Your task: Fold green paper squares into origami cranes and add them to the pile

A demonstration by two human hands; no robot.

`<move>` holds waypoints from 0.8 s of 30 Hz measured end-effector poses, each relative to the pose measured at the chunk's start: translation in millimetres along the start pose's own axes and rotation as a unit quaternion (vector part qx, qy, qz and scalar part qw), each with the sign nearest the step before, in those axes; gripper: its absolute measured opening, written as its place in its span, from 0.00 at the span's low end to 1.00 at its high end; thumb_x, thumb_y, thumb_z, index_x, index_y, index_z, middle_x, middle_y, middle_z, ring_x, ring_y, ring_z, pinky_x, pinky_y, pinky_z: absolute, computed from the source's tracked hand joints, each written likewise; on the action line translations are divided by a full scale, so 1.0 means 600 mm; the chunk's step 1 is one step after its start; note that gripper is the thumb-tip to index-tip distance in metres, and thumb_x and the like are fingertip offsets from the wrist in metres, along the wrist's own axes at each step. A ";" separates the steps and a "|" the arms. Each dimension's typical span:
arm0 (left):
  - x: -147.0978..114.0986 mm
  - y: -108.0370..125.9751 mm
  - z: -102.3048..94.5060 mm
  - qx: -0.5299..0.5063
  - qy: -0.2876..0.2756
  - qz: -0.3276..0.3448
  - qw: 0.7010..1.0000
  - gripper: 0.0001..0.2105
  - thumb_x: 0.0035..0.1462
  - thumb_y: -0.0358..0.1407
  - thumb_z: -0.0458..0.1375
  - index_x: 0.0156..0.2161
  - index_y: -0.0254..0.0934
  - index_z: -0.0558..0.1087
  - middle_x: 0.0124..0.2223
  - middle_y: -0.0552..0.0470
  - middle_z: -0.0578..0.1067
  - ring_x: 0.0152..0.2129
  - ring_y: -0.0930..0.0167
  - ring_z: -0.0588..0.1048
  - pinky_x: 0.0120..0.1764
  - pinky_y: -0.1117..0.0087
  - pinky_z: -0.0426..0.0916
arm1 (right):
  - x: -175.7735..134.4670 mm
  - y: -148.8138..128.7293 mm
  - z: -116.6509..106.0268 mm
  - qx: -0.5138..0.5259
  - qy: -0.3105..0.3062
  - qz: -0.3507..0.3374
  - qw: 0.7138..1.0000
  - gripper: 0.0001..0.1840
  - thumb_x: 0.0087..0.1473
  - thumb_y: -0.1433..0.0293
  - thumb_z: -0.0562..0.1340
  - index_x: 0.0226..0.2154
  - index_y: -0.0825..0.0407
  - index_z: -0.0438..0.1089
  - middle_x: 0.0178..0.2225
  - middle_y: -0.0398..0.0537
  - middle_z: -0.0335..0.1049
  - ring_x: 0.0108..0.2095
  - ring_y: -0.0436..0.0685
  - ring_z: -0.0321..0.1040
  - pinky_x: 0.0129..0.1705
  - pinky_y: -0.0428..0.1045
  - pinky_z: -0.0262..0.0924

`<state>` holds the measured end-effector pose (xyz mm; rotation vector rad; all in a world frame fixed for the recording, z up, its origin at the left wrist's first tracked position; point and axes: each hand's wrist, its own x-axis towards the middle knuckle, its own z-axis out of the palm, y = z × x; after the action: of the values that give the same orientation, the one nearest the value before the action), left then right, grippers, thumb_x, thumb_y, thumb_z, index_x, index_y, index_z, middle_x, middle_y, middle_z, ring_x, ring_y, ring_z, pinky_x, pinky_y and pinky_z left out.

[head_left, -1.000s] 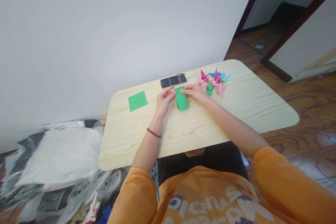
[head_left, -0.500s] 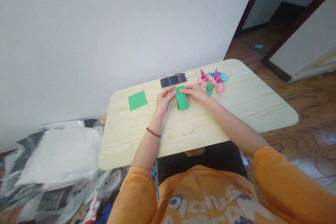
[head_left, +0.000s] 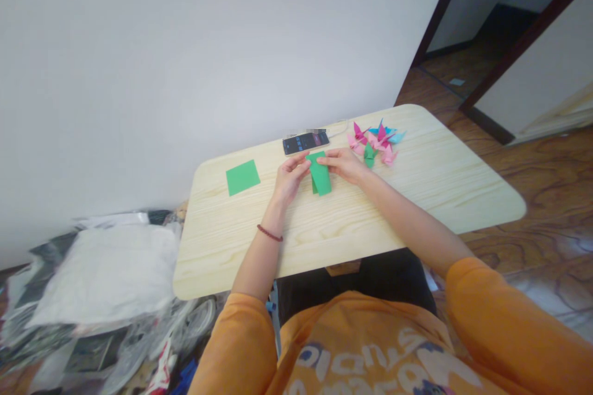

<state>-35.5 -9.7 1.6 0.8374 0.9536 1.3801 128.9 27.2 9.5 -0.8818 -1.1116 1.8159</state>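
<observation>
Pale wood-grain, round-cornered table (head_left: 324, 241) beside plain white wall (head_left: 208, 43). Over the table, folded green paper sheet (head_left: 322, 178), pinched by left hand (head_left: 289, 176) and right hand (head_left: 346, 165). Left of the table, soft white bundle (head_left: 111, 265); right of the table, brown wood-patterned floor (head_left: 551, 163) and dark door frame (head_left: 441, 9).

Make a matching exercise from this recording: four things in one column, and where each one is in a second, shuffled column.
Things
1. folded green paper
2. flat green sheet
3. phone
4. red bracelet

Places
A. around the left forearm
B. near the table's wall-side edge, screen lit
C. lying out to the left of the left hand, untouched
D. held by the left hand and the right hand

Pairs: 1-D, 2-C, 3-B, 4-A
</observation>
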 end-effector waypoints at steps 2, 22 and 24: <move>0.000 0.001 0.001 -0.001 0.002 -0.004 1.000 0.20 0.35 0.38 0.73 0.38 0.40 0.79 0.33 0.53 0.78 0.30 0.74 0.76 0.38 0.72 0.71 | 0.000 0.000 0.000 0.000 0.006 0.000 1.000 0.20 0.27 0.63 0.77 0.27 0.54 0.78 0.30 0.48 0.79 0.32 0.53 0.74 0.42 0.50 0.69; 0.000 0.001 -0.001 -0.001 0.003 -0.016 1.000 0.18 0.37 0.35 0.73 0.38 0.39 0.79 0.35 0.52 0.79 0.39 0.69 0.78 0.46 0.66 0.71 | 0.002 0.003 -0.002 -0.008 0.006 -0.012 1.000 0.21 0.26 0.61 0.78 0.26 0.53 0.79 0.30 0.47 0.79 0.31 0.53 0.73 0.41 0.50 0.69; 0.002 0.000 -0.002 -0.002 0.003 -0.017 1.000 0.19 0.37 0.34 0.73 0.39 0.38 0.79 0.35 0.51 0.79 0.39 0.68 0.78 0.47 0.66 0.71 | 0.002 0.003 -0.002 -0.007 0.006 -0.013 1.000 0.20 0.26 0.62 0.78 0.26 0.53 0.79 0.30 0.47 0.79 0.31 0.52 0.73 0.41 0.49 0.69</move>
<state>-36.7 -8.9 1.2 0.8104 0.9665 1.3551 128.8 28.3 6.9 -0.8819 -1.1243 1.7804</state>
